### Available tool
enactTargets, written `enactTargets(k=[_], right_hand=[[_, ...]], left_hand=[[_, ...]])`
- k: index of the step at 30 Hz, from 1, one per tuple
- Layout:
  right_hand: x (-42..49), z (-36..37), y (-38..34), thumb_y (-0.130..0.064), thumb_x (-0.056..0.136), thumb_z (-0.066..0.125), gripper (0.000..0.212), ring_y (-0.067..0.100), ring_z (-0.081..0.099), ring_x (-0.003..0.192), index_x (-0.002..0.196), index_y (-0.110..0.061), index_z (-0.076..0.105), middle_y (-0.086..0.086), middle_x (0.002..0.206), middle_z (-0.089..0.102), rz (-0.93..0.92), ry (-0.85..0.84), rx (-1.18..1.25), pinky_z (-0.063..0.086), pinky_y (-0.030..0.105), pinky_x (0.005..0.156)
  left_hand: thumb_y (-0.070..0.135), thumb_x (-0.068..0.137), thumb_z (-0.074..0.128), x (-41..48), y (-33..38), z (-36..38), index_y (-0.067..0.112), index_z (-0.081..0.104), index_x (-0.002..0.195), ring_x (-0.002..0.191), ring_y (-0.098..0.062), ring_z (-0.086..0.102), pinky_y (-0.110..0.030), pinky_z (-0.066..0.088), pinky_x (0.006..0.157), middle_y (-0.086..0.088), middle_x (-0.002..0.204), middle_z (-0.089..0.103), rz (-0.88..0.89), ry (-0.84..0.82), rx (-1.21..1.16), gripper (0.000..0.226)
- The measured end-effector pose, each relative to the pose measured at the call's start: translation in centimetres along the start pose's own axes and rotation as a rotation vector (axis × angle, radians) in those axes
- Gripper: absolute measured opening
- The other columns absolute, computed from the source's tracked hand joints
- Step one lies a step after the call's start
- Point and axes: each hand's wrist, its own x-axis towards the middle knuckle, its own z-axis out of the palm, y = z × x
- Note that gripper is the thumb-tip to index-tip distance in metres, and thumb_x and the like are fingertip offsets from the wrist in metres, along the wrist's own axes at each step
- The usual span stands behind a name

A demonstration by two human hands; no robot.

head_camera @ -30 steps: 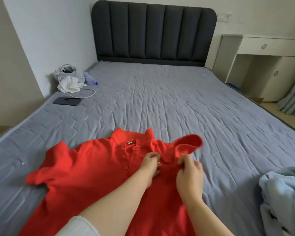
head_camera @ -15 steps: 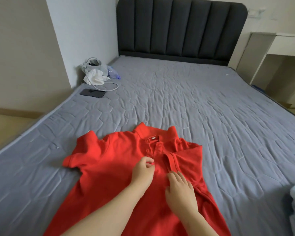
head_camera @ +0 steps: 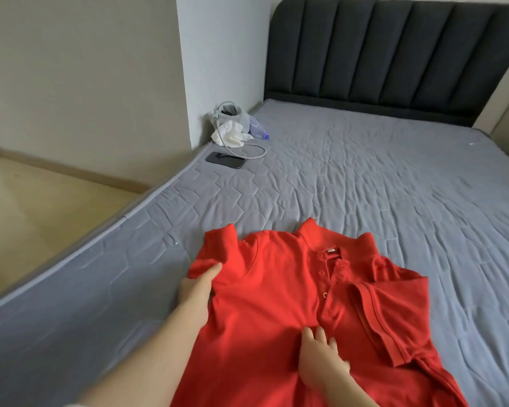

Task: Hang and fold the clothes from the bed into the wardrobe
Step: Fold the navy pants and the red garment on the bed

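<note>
Red shirt [head_camera: 265,304], flat under right hand [head_camera: 321,362]

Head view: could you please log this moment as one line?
shirt: face up on bed | left hand: grips its side | right hand: flat on front | one sleeve: folded in

Black phone [head_camera: 225,160] beside cable [head_camera: 256,151], tissue [head_camera: 231,135], grey bag [head_camera: 227,113]

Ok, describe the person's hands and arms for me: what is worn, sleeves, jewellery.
Both the left hand and the right hand are bare: no gloves, rings or watch show. The forearms are uncovered as far as the frame reaches, except a sliver of pale sleeve at the bottom edge on the left arm.
</note>
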Motion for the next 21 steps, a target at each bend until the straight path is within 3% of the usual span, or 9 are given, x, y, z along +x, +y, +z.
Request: enactTargets(k=[2, 3, 5, 8, 10, 12, 14, 16, 21], right_hand=[[0.0, 0.1, 0.0, -0.004, 0.092, 0.024, 0.061, 0.030, -0.002, 0.145, 0.148, -0.023, 0.009, 0.002, 0.158, -0.007, -0.006, 0.003, -0.002, 0.016, 0.057, 0.111], [0.0, 0.2, 0.0, -0.004, 0.092, 0.025, 0.061, 0.030, -0.002, 0.145, 0.148, -0.022, 0.009, 0.002, 0.158, -0.007, -0.012, 0.005, 0.000, 0.016, 0.057, 0.111], [-0.1, 0.1, 0.3, -0.004, 0.092, 0.025, 0.060, 0.029, -0.003, 0.145, 0.148, -0.022, 0.009, 0.002, 0.158, -0.008, -0.030, 0.008, 0.006, 0.016, 0.057, 0.112], [-0.2, 0.0, 0.8, -0.002, 0.091, 0.023, 0.062, 0.028, -0.003, 0.145, 0.148, -0.021, 0.009, 0.001, 0.158, -0.009, -0.054, -0.002, 0.033, 0.016, 0.055, 0.112], [-0.2, -0.2, 1.1, -0.002, 0.092, 0.025, 0.062, 0.027, -0.003, 0.145, 0.148, -0.021, 0.009, 0.000, 0.158, -0.010, -0.072, -0.009, 0.065, 0.017, 0.053, 0.113], [-0.3, -0.3, 1.3, -0.003, 0.092, 0.028, 0.062, 0.027, -0.003, 0.146, 0.148, -0.022, 0.009, -0.001, 0.158, -0.010, -0.090, -0.016, 0.089, 0.017, 0.051, 0.114], [-0.3, -0.2, 1.6, -0.004, 0.093, 0.029, 0.062, 0.026, -0.003, 0.146, 0.148, -0.024, 0.010, -0.002, 0.158, -0.010, -0.101, -0.016, 0.109, 0.016, 0.050, 0.115], [-0.2, 0.0, 1.9, -0.005, 0.093, 0.030, 0.060, 0.026, -0.003, 0.146, 0.148, -0.024, 0.012, -0.002, 0.158, -0.010, -0.114, -0.009, 0.122, 0.016, 0.050, 0.114], [0.5, 0.7, 2.2, -0.007, 0.093, 0.031, 0.059, 0.027, -0.005, 0.145, 0.147, -0.020, 0.013, -0.001, 0.158, -0.010, -0.125, 0.012, 0.126, 0.014, 0.052, 0.113]], left_hand=[[0.019, 0.074, 0.076, 0.1, 1.3, 0.0, 0.008, 0.063, 0.087, 0.050, -0.014, 0.064, -0.017, 0.049, 0.046, -0.008, 0.076, 0.063, -0.017, -0.180, -0.123, 0.022], [0.013, 0.075, 0.074, 0.2, 1.7, 0.1, 0.008, 0.062, 0.087, 0.050, -0.014, 0.064, -0.016, 0.047, 0.041, -0.009, 0.078, 0.064, -0.001, -0.198, -0.132, 0.018], [0.004, 0.078, 0.068, 0.6, 2.3, 0.9, 0.005, 0.062, 0.100, 0.079, -0.027, 0.067, -0.029, 0.056, 0.066, -0.018, 0.096, 0.066, 0.155, -0.124, -0.045, 0.023], [-0.002, 0.076, 0.062, -0.8, 2.2, 2.0, -0.003, 0.057, 0.097, 0.092, -0.039, 0.061, -0.040, 0.044, 0.078, -0.026, 0.098, 0.062, 0.735, 0.130, 0.433, 0.021], [-0.010, 0.061, 0.073, -1.9, 1.3, 3.1, -0.001, 0.057, 0.080, 0.074, -0.038, 0.063, -0.038, 0.043, 0.068, -0.022, 0.081, 0.062, 1.268, 0.128, 0.707, 0.026], [-0.006, 0.067, 0.070, -2.9, 0.4, 4.6, 0.003, 0.059, 0.090, 0.089, -0.034, 0.063, -0.039, 0.048, 0.081, -0.018, 0.097, 0.062, 1.538, -0.006, 1.125, 0.027], [0.001, 0.090, 0.040, -2.5, -0.7, 5.7, 0.006, 0.044, 0.121, 0.119, -0.028, 0.051, -0.045, 0.030, 0.107, -0.012, 0.127, 0.052, 1.289, -0.105, 1.508, 0.032], [0.005, 0.094, 0.026, -1.9, -1.3, 5.9, 0.010, 0.029, 0.134, 0.121, -0.028, 0.048, -0.046, 0.025, 0.108, -0.010, 0.132, 0.049, 1.017, -0.116, 1.696, 0.041], [0.020, 0.091, 0.036, -1.7, -1.3, 5.3, 0.024, 0.006, 0.148, 0.142, -0.034, 0.013, -0.052, 0.012, 0.111, -0.016, 0.154, 0.014, 0.706, -0.247, 1.810, 0.064]])
